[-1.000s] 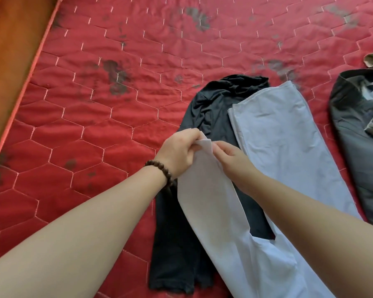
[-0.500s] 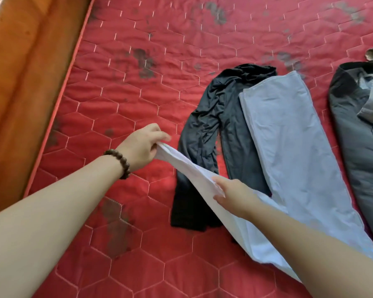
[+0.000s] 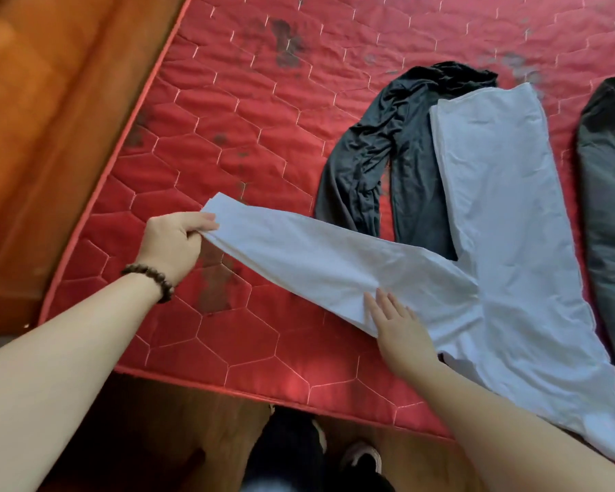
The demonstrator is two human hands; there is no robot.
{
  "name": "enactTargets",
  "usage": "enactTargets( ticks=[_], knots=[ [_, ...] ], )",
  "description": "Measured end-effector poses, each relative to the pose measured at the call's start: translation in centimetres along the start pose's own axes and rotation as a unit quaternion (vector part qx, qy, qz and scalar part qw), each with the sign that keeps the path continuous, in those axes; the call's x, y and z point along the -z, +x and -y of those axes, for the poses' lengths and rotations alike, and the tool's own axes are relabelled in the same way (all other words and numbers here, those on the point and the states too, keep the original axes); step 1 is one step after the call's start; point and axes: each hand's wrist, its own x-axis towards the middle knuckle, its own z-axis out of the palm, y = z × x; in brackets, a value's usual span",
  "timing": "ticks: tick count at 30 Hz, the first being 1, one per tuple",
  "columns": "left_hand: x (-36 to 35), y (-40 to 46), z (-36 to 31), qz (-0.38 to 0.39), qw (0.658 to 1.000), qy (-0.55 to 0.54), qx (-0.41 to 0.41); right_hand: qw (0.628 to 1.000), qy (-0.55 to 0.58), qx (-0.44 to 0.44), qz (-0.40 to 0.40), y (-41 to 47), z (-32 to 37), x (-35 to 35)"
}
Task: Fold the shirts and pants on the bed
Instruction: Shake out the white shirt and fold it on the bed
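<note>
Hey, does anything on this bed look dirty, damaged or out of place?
Yes: the red quilted mattress carries dark smudgy stains, heaviest near the top and beside the left hand. The black garment lies crumpled under the white pants.

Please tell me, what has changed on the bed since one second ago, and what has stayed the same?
The left hand, pinching the hem of the light blue cotton trousers, pulled that leg out leftward across the red quilted mattress, off the black long-sleeved shirt. The right hand let go of the hem and now lies flat near the crotch. The other leg, black shirt and dark grey garment stayed.
</note>
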Motion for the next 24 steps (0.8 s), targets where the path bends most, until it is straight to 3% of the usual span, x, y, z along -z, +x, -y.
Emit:
enactTargets(
  ticks=[3,13,15,18,20,22,24],
  knots=[
    [-0.3,-1.1,1.1,-0.027,0.997,-0.03,0.06,1.0,-0.013,-0.011,-0.008,-0.9,-0.1,-1.0],
    [-3.7,2.6,4.8,-0.061,0.98,-0.129,0.138,0.994,-0.06,-0.061,-0.066,-0.4,-1.2,-2.6],
    [-3.9,3.9,5.0,-0.093,0.961,-0.198,0.168,0.996,-0.009,-0.041,-0.08,-0.4,-1.1,-2.5],
    [-4.5,5.6,5.6,-0.151,0.906,-0.306,0.251,0.997,0.031,0.012,-0.068,-0.3,-1.0,-2.5],
    [-5.8,6.1,6.4,-0.116,0.873,-0.351,0.317,0.999,-0.012,0.032,-0.018,-0.3,-1.0,-3.0],
    [-7.9,5.5,7.1,-0.026,0.847,-0.394,0.357,0.999,-0.025,0.024,-0.018,0.0,-0.9,-3.4],
    [-9.9,4.9,8.0,0.004,0.866,-0.347,0.36,0.996,0.003,0.001,-0.088,0.4,-0.7,-3.1]
  ],
)
